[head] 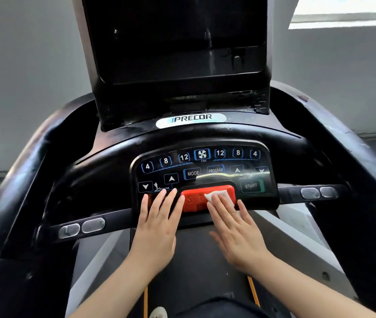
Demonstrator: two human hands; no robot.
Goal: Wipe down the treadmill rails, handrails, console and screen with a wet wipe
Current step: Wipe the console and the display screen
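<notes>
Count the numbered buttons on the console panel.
6, in the panel's top row: 4, 8, 12 left of the fan button; 12, 8, 4 right of it. None seem hidden.

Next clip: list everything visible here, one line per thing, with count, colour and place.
screen: 1, black, off, top centre
logo badge: 1, white, below the screen
control panel: 1, black with blue-outlined buttons, centre
stop button: 1, red, bottom edge of panel
start button: 1, green, right of the stop button
metal sensor pads: 2 pairs, silver, on left and right handlebars
belt: 1, dark, below the console
wipe: 1, white, on the stop button
left hand: flat, fingers on panel edge
right hand: flat, pressing the wipe
</notes>
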